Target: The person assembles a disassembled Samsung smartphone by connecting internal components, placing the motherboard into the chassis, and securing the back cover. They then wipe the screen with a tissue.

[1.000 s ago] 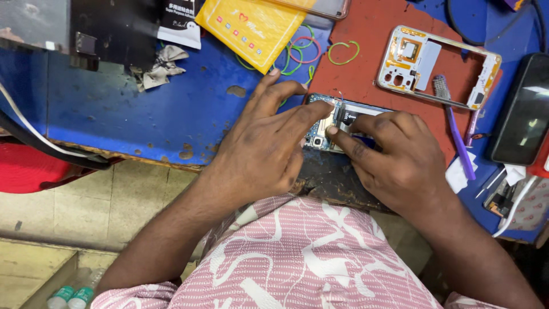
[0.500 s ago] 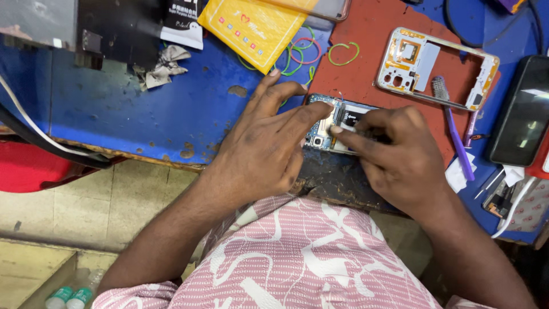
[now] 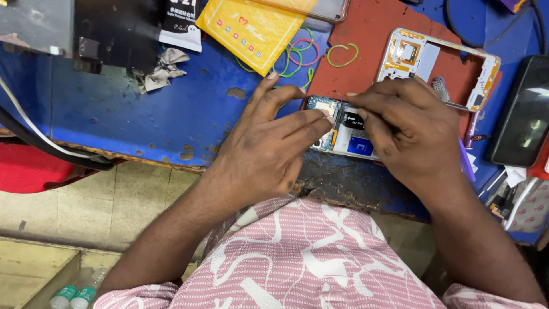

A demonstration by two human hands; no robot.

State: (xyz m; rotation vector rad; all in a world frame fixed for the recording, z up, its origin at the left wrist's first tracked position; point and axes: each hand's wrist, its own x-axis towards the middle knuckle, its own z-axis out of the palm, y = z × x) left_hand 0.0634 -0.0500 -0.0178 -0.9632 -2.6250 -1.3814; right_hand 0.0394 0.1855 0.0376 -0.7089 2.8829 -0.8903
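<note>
An opened phone with its circuit board and battery exposed lies near the front edge of the blue bench. My left hand rests flat on the phone's left end, fingers pressing it down. My right hand covers the phone's right part, its fingertips pinched over the black component in the middle. Whether a small tool sits in those fingers I cannot tell. A white phone frame lies on the red mat just beyond my right hand.
A yellow packet and coloured rubber bands lie at the back. A crumpled tissue and a dark box are on the left. A black phone, a purple tool and cables crowd the right. Below the bench is tiled floor.
My right hand has shifted slightly left and up over the phone, uncovering more of its board. My left hand stays pressed on the left end.
</note>
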